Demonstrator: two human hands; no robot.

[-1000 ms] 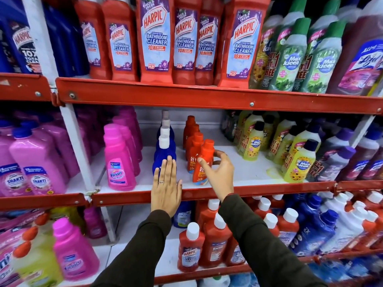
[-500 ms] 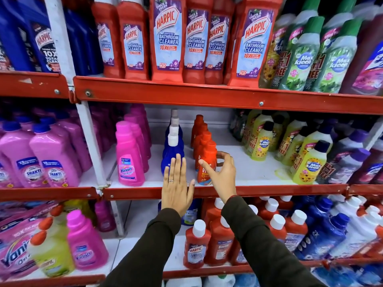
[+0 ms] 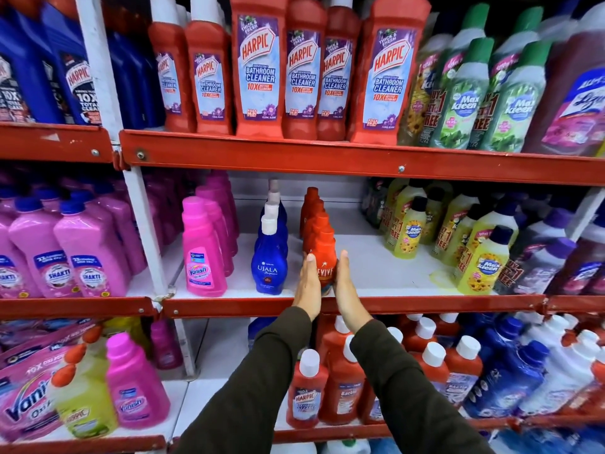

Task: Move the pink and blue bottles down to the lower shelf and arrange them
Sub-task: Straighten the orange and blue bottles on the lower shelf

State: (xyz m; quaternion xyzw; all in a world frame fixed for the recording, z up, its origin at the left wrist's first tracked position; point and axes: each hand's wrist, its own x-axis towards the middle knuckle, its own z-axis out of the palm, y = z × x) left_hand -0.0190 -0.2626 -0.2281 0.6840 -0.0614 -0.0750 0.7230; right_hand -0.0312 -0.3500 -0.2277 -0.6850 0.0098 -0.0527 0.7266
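Observation:
On the middle shelf [image 3: 425, 304] stand a row of pink Vanish bottles [image 3: 203, 257] and, to their right, a row of blue Ujala bottles [image 3: 269, 262] with white caps. Right of those is a row of orange Revive bottles [image 3: 324, 244]. My left hand [image 3: 309, 285] and my right hand [image 3: 343, 283] lie flat against the left and right sides of the front orange bottle, fingers straight and not wrapped around it. Neither hand touches a pink or blue bottle. The lower shelf [image 3: 209, 355] holds one pink Vanish bottle [image 3: 136, 388] at its left.
Red Harpic bottles [image 3: 327, 381] and blue bottles [image 3: 510, 381] crowd the lower shelf's right half. A yellow-green bottle [image 3: 82, 398] and Vanish pouches [image 3: 23, 398] sit at the lower left. Max Kleen bottles [image 3: 481, 267] fill the middle shelf's right. A white upright [image 3: 144, 231] divides the bays.
My left hand has moved right from in front of the blue bottles to the orange bottle's left side. My right hand has flattened against its right side. The view has shifted left.

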